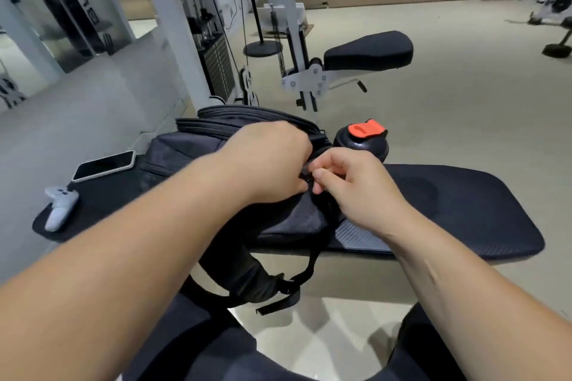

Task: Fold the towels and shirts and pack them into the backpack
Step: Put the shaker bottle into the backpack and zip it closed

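Observation:
A dark backpack (192,145) lies on a black padded bench (464,204), its straps hanging over the near edge. My left hand (272,161) curls over the top of the backpack and grips the fabric by the zipper. My right hand (349,182) is right beside it, fingers pinching a small dark zipper pull at the bag's right side. No towels or shirts are visible.
A black bottle with an orange lid (365,136) stands behind the backpack. A phone (105,165) and a white controller (60,206) lie on the bench's left end. Gym machines (368,52) stand beyond on the grey floor.

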Action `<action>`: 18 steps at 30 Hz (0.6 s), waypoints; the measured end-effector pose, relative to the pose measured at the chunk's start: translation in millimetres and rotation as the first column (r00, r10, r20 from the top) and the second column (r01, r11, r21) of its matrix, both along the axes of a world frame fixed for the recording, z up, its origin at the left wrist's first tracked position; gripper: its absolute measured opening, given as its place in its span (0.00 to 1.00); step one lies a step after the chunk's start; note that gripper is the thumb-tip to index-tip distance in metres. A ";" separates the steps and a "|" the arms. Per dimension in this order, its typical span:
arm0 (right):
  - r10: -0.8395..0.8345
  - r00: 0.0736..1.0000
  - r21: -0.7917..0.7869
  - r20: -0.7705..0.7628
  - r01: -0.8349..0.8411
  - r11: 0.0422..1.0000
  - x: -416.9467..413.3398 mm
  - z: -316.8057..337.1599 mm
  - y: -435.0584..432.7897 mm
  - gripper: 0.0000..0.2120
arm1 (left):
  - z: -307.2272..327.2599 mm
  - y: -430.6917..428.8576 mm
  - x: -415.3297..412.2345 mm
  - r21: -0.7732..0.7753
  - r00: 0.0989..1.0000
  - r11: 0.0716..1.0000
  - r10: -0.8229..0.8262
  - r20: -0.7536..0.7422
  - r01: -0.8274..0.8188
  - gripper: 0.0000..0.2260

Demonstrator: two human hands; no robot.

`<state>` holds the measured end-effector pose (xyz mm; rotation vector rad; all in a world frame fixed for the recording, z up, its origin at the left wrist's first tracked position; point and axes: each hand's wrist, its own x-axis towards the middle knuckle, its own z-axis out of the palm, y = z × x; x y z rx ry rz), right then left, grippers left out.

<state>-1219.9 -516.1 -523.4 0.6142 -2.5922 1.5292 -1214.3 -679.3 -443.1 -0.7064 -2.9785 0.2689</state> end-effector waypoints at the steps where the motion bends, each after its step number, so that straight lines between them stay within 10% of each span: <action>1: -0.010 1.000 -0.001 -0.001 0.010 1.000 0.6 -1.8 3.1 0.09 | -8.3 6.4 -2.2 -0.048 1.000 0.999 0.003 -0.012 -0.003 0.11; 18: -0.437 0.900 0.067 0.008 0.435 0.898 -59.3 -79.8 36.7 0.08 | -23.8 -17.0 5.3 0.271 0.988 0.963 0.041 -0.150 0.001 0.08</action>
